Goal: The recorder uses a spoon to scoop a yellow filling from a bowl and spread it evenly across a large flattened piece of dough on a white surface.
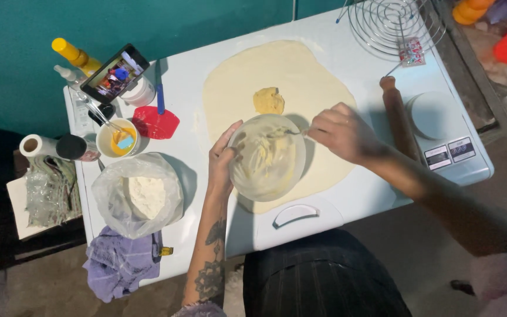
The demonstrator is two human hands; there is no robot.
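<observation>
A: The clear bowl (pixel 268 157) sits over the near part of the rolled dough sheet (pixel 300 70), which lies on the white table (pixel 359 199). It looks like thin, light plastic, so I judge it will skid or tip if not braced. The yellow spread inside looks soft and sticky; it should smear rather than pour.

B: Where is the hold?

A: At the rim. The left hand (pixel 223 161) cups the bowl's left wall, fingers curled close together against it, thumb on the edge. The right hand (pixel 342 132) pinches the handle of a utensil (pixel 283 134) between thumb and bunched fingertips; its working end reaches into the bowl.

B: And the dough?

A: Soft and thin, likely easy to tear. One lump of spread (pixel 269 100) rests on it, just beyond the bowl.

B: Surroundings?

A: A wooden rolling pin (pixel 398 117) lies to the right of the right hand. A bag of flour (pixel 139 194) sits to the left, near a small cup of yellow liquid (pixel 118 140).
</observation>
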